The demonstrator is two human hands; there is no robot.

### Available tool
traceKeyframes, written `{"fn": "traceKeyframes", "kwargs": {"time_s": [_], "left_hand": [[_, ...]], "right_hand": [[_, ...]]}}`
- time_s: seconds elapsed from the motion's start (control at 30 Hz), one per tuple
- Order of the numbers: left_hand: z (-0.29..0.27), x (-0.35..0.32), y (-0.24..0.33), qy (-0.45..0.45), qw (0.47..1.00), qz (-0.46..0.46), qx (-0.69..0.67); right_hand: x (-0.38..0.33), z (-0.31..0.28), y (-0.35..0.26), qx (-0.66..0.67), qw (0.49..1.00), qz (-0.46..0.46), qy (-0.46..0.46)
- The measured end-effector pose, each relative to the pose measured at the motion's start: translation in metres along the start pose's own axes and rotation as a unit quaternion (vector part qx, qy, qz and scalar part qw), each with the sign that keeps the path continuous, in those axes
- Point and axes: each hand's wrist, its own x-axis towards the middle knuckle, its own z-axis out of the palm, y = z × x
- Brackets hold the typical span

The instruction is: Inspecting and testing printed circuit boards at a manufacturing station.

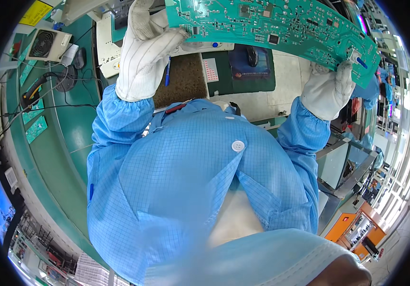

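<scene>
A long green circuit board point(243, 26) is held up across the top of the head view, its face dotted with chips and solder points. My left hand point(145, 52), in a white glove, grips the board's left end with the thumb along its lower edge. At the other end, my gloved right hand point(331, 90) pinches the board near a small white connector point(355, 56) with a blue part. The fingers behind the board are hidden. Below it lie a brown speckled pad point(181, 78) and a blue pen point(167, 74).
On the green bench at left stand a small fan unit point(47, 45), a handheld scanner point(33, 93) with cables, and smaller green boards point(36, 128). A black mouse point(252, 56) sits on a dark mouse pad point(248, 69). An orange cabinet point(340, 226) is at lower right.
</scene>
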Motion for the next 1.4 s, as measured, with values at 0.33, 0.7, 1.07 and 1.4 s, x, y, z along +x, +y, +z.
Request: {"fn": "traceKeyframes", "kwargs": {"time_s": [0.33,0.7,1.07,1.4], "left_hand": [[0.000,-0.001,-0.002,0.002,1.000,0.012,0.009],[-0.002,0.002,-0.006,-0.005,1.000,0.017,-0.020],[-0.023,0.007,-0.021,-0.061,0.988,-0.046,-0.134],[-0.026,0.008,-0.030,-0.059,0.980,-0.077,-0.174]], "right_hand": [[-0.001,-0.003,0.002,-0.005,1.000,-0.021,0.001],[-0.001,-0.005,0.005,0.001,1.000,-0.023,-0.008],[-0.010,-0.004,-0.003,-0.075,0.996,-0.027,-0.038],[-0.016,-0.007,-0.002,-0.050,0.996,-0.068,0.006]]}}
